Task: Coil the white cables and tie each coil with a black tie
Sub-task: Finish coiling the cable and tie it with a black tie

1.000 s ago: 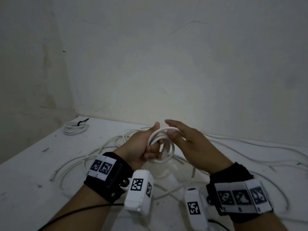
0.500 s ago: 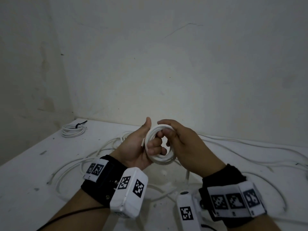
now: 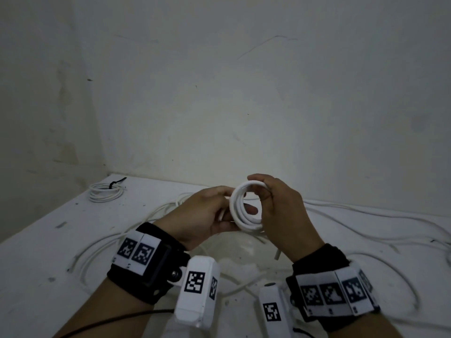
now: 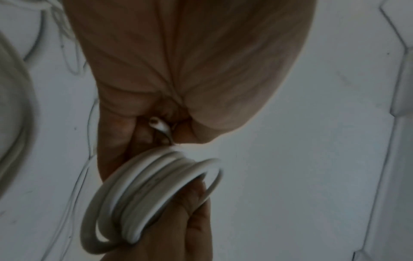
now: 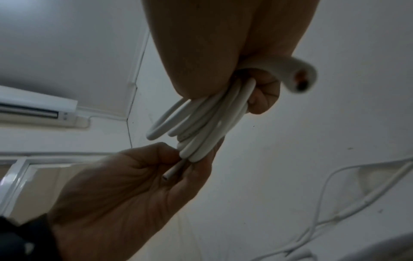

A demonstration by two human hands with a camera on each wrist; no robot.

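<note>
A small coil of white cable [image 3: 246, 208] is held up above the table between both hands. My left hand [image 3: 219, 206] pinches its left edge, thumb on top, with a fingertip showing through the ring. My right hand [image 3: 268, 196] curls over the coil's top and right side. The left wrist view shows several turns of the coil [image 4: 152, 192] side by side under the palm. In the right wrist view the coil [image 5: 202, 121] runs between both hands, one cut end [image 5: 300, 79] sticking out near the camera. No black tie is on this coil.
A finished coil [image 3: 105, 192] with a black tie [image 3: 117, 182] lies at the table's far left corner by the wall. Loose white cables [image 3: 366, 217] sprawl over the white table [image 3: 36, 259] under and around my hands. A short cable tail [image 3: 277, 255] hangs below my right hand.
My left thumb has come down from upright onto the coil's left edge. My right hand has shifted over the coil's top and right side. The coil now faces me as an open ring.
</note>
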